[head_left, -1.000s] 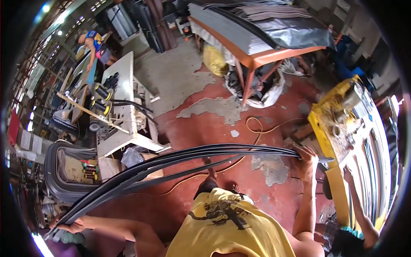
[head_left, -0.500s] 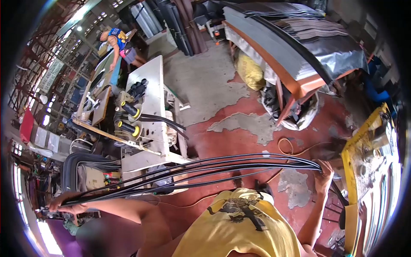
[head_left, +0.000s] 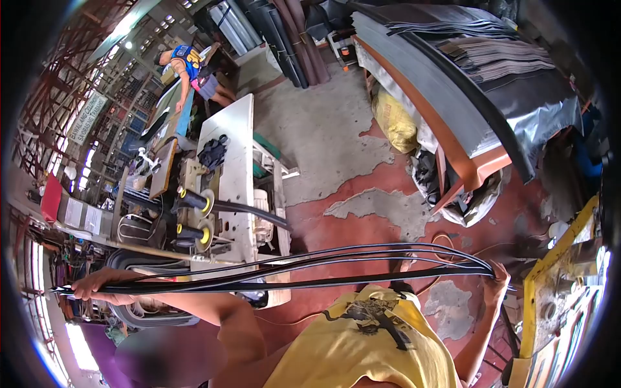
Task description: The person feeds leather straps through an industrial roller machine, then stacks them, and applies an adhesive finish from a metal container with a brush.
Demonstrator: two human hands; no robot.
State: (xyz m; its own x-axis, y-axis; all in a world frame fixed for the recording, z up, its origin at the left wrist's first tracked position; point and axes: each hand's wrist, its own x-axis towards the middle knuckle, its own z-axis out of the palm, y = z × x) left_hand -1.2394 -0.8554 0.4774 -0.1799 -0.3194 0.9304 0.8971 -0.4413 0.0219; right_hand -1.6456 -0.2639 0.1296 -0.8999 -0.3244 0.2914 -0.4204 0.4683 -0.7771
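Observation:
A bundle of long black strips with pale edges (head_left: 310,262) stretches across the view in front of my yellow shirt. My left hand (head_left: 103,286) is closed around the bundle near its left end, where the tips stick out past the fist. At the far right my right hand (head_left: 497,279) grips the other end, fingers wrapped round the strips. Between the two hands the strips bow slightly, some looping higher than the rest, over the red floor and the near end of the white table.
Left of centre stands a white machine table (head_left: 233,139) with black thread spools (head_left: 193,199). A table stacked with sheets (head_left: 446,97) is at upper right, a yellow metal frame (head_left: 533,291) at right. Another person (head_left: 189,68) leans over a far bench. A cord (head_left: 443,242) lies on the floor.
The view has shifted, so the surroundings sit lower and farther right. The strips are gathered closer together at the left. Both hands keep their grip. The far person still leans over the bench.

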